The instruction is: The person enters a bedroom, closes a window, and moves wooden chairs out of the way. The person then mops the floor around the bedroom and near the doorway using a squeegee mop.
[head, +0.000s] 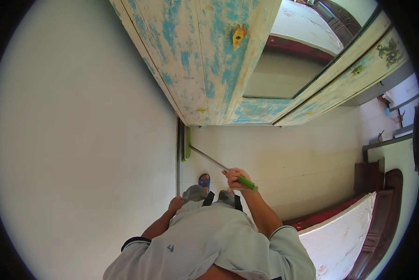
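Observation:
My right hand [236,178] is closed around the metal pole of a green broom [209,157], just ahead of its green grip, which sticks out behind the hand. The pole slants forward and left to the green broom head [186,143], which lies on the floor along the dark baseboard, close to the wardrobe's lower corner. At my left thigh, my left hand [176,204] rests against the grey trousers near the knee; its fingers are partly hidden, and whether they grip the cloth cannot be told.
A pale wall [90,122] runs along the left. Ahead stands a worn blue-and-cream wardrobe [185,70] with a mirror [279,70]. A bed with a pale mattress [339,238] and dark wood headboard [393,210] is at right. My sandalled foot [204,179] stands near the baseboard.

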A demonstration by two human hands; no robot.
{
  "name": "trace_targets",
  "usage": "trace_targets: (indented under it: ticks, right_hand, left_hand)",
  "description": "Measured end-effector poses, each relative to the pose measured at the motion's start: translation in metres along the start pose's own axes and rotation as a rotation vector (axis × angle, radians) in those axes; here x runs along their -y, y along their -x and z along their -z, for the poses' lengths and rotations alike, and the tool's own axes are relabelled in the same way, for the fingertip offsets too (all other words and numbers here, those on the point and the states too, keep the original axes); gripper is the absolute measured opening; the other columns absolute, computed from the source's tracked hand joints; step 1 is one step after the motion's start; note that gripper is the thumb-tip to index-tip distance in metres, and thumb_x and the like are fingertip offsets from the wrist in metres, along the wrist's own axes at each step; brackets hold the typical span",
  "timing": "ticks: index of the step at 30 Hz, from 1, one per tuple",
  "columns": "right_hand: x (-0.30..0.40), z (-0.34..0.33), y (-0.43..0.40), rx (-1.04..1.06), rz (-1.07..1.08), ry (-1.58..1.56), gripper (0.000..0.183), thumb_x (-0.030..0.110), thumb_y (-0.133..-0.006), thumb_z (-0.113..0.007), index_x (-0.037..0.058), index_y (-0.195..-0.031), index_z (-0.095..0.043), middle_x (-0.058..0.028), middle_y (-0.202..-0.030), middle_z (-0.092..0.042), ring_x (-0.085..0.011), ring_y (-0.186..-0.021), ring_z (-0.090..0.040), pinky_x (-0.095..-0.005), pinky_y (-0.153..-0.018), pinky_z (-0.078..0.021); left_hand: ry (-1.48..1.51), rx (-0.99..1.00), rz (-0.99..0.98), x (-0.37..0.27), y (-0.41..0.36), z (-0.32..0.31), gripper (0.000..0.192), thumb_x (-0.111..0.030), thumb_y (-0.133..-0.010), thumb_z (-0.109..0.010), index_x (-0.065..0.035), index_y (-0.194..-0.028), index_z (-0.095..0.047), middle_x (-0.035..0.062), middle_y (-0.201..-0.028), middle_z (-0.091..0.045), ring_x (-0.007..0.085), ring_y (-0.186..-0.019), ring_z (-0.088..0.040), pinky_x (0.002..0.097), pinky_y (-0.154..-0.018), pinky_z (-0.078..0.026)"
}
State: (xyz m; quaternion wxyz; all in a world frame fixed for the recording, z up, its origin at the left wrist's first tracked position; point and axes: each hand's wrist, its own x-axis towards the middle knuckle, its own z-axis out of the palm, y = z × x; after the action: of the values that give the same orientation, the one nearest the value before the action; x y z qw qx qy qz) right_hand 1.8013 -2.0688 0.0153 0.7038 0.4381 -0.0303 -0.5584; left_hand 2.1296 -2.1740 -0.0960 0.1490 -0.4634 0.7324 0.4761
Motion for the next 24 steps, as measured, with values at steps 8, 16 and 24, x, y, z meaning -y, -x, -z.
trace_targets:
  ticks: [8, 16, 24]
  right_hand:
    - [0.02, 0.075, 0.142, 0.086, 0.347, -0.212, 0.042, 0.015, -0.081, -0.037, -0.009, -0.113, -0.023, 0.0019, -0.053, -0.036, -0.0086, -0.041, -0.036, -0.0197, -0.036, -0.0296]
    - [0.024, 0.076, 0.263, 0.078, 0.627, -0.195, 0.045, 0.011, -0.078, -0.04, -0.0124, -0.11, -0.02, 0.0012, -0.054, -0.039, -0.0089, -0.042, -0.042, -0.0207, -0.035, -0.032]
    - [0.052, 0.05, 0.252, -0.192, 0.807, 0.217, 0.017, 0.008, -0.075, -0.039, -0.0025, -0.088, -0.035, 0.0057, -0.048, -0.036, -0.0051, -0.038, -0.034, -0.0194, -0.038, -0.0295]
  left_hand:
    - [-0.03, 0.109, -0.117, -0.03, -0.043, 0.016, 0.025, -0.024, -0.067, -0.049, -0.0061, -0.08, -0.06, 0.0138, -0.081, -0.058, 0.0271, -0.077, -0.055, 0.0337, -0.069, -0.043]
    - [-0.159, 0.239, -0.078, -0.048, -0.056, 0.02, 0.026, -0.025, -0.065, -0.05, -0.0062, -0.08, -0.061, 0.013, -0.078, -0.059, 0.0248, -0.075, -0.056, 0.0325, -0.068, -0.043]
    - [-0.179, 0.184, -0.051, -0.076, -0.062, 0.002, 0.025, -0.025, -0.067, -0.052, -0.0061, -0.08, -0.061, 0.0124, -0.079, -0.059, 0.0247, -0.075, -0.056, 0.0325, -0.068, -0.043]
